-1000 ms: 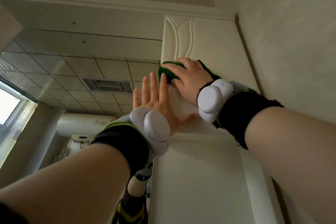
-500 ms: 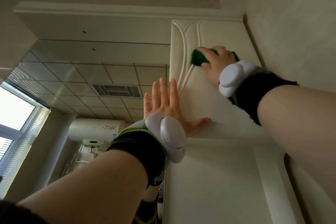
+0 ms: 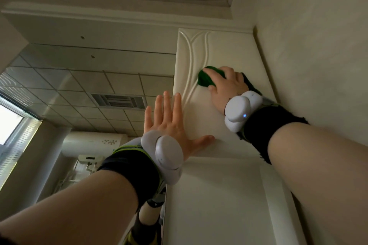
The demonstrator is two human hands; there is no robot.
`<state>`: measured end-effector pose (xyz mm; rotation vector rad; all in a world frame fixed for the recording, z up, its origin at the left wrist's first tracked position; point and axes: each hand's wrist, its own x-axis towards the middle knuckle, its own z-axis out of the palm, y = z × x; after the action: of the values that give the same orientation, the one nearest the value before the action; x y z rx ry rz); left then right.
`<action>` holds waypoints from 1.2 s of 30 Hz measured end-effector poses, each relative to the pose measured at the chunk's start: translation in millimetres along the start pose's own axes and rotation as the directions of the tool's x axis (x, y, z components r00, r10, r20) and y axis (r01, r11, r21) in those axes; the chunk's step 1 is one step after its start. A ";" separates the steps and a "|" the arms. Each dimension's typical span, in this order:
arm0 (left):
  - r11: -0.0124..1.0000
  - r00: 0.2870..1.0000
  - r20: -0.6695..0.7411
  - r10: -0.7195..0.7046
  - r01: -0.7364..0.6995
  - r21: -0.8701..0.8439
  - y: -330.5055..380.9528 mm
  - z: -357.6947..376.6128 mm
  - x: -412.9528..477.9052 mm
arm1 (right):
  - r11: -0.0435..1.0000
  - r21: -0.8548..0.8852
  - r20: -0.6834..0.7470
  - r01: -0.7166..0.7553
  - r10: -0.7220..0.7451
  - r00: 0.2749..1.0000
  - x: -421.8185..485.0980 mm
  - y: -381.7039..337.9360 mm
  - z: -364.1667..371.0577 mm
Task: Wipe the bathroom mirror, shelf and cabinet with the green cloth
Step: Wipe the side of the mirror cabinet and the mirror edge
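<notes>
My right hand (image 3: 227,87) grips the bunched green cloth (image 3: 205,80) and presses it against the white upper cabinet door (image 3: 225,49), just right of the carved curved lines. A dark end of the cloth trails behind the wrist. My left hand (image 3: 169,123) lies flat with straight fingers over the door's lower left edge, thumb spread onto the door and fingertips reaching the mirror (image 3: 99,77). Both wrists carry white devices on black bands.
A lower white cabinet panel (image 3: 215,195) sits under the door. The plain wall (image 3: 308,55) meets the cabinet on the right, and a moulding (image 3: 119,18) runs above. The mirror reflects ceiling tiles, a vent, a water heater and a window.
My right hand has carried the cloth from beside my left hand up and to the right across the door. The left hand stays flat in the same place.
</notes>
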<state>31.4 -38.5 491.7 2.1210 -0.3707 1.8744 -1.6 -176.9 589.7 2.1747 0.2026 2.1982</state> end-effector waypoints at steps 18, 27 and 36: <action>0.998 0.998 -0.062 0.010 -0.013 -0.054 41.9 -1.0 21.0 | 0.982 0.169 0.099 0.078 -0.095 0.991 -42.6 1.1 -3.7; 0.997 0.999 -0.038 -0.004 0.001 -0.073 42.3 4.2 19.4 | 0.986 0.116 -0.003 0.124 -0.124 0.992 -25.5 11.0 1.0; 0.999 0.997 -0.073 0.013 -0.016 -0.035 37.0 16.5 28.3 | 0.998 0.057 0.027 0.012 -0.014 1.000 7.1 13.7 -3.1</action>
<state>36.1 -79.0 519.5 2.0263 -0.4005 1.9328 -4.0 -189.7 598.3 2.2245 0.2813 2.1808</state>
